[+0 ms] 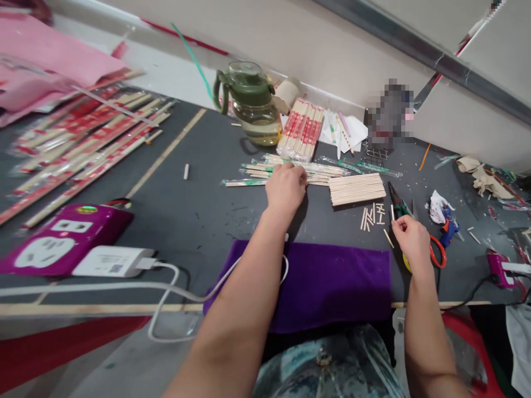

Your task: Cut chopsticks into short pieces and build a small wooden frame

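My left hand [286,190] is closed over a loose pile of chopsticks in clear wrappers [249,182], its fingertips partly hidden among them. Between the thumb and fingers of my right hand [411,239], a short piece of stick [392,213] stands up. A flat panel of sticks laid side by side [357,189] lies between the two hands. Several short cut stick pieces [365,219] are scattered just below it. Dark-jawed pliers [395,194] lie beyond my right hand, and scissors with orange-red handles [438,252] are partly covered by it.
Behind the pile stand a green-lidded jug [255,113] and a red-and-white chopstick pack [301,130]. More wrapped chopsticks [95,132] spread at left, near a purple power strip [53,237]. A white cable [178,290] crosses under my left arm by a purple cloth [336,282]. A blue glue gun [449,229] lies right.
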The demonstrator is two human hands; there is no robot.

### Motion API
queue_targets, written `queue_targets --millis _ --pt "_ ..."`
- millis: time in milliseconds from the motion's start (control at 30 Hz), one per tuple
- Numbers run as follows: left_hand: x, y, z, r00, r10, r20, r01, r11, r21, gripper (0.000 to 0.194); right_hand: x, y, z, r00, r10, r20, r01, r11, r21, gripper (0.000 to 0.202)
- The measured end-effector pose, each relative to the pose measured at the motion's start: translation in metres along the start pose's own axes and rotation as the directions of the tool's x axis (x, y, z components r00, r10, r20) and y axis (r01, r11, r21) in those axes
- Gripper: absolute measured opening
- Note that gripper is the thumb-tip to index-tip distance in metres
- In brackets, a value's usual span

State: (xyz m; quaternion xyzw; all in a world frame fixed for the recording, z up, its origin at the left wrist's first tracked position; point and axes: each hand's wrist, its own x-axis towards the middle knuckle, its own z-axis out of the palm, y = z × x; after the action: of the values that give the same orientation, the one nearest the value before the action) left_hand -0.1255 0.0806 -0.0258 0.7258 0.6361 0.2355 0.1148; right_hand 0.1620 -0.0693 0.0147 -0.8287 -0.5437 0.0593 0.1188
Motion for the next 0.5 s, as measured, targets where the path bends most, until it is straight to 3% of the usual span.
queue_targets --millis 133,267,367,433,500 --pt "0.002 -0.007 0.003 0.998 0.059 -0.018 -0.059 0.998 -0.025 0.016 -0.003 0.005 0.004 0.999 0.02 0.026 -0.017 0.993 -0.12 0.022" --pt "0.005 -0.01 0.0 0.997 0.045 -0.058 -0.05 0.994 -0.097 0.015 -0.001 0.002 0.008 0.998 0.009 0.059 0.007 0.966 -0.259 0.024" --pt "0.007 -0.006 -0.007 0.977 0.053 -0.207 -0.092 0.979 -0.182 0.014 0.0 -0.001 0.012 0.997 -0.019 0.073 0.042 0.941 -0.335 0.024" --pt "0.005 0.002 -0.015 0.93 0.062 -0.362 -0.171 0.945 -0.278 0.01 0.0 -0.001 0.012 0.996 -0.04 0.077 0.064 0.938 -0.341 0.024" --pt "0.0 0.014 -0.024 0.863 -0.01 -0.505 -0.25 0.861 -0.443 0.009 0.0 0.0 0.009 0.996 -0.053 0.066 0.07 0.953 -0.293 0.024"
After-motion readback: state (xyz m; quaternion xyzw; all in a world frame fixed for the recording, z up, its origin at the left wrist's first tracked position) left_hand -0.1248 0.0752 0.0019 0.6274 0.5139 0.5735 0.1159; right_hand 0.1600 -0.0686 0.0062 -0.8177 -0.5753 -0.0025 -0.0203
